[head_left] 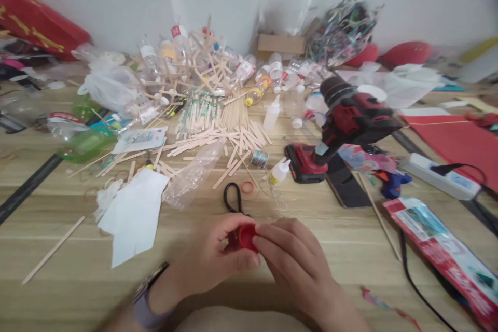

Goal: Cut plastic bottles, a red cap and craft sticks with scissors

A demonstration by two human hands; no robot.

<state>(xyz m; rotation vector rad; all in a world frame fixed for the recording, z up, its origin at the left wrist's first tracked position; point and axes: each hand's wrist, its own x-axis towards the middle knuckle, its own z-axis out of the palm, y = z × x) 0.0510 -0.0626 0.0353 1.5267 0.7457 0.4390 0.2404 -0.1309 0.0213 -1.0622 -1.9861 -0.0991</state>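
Close to the table's front edge, my left hand [229,249] is closed around a red bottle cap [246,238], with its hollow side toward me. The fingertips of my right hand [291,257] press on the cap's right side. Just beyond my hands lies a black loop [232,197] that looks like a scissors handle, its other end hidden behind the fingers. A small red ring [247,187], a spool of thread [260,158] and a small glue bottle [279,171] sit a little farther off.
A red cordless drill [350,119] stands upright on its battery, beside a black phone [348,181]. Wooden sticks [202,140] and plastic bottles [274,70] crowd the back. White paper [136,218] lies left; a power strip [443,176] and a red packet [443,254] lie right.
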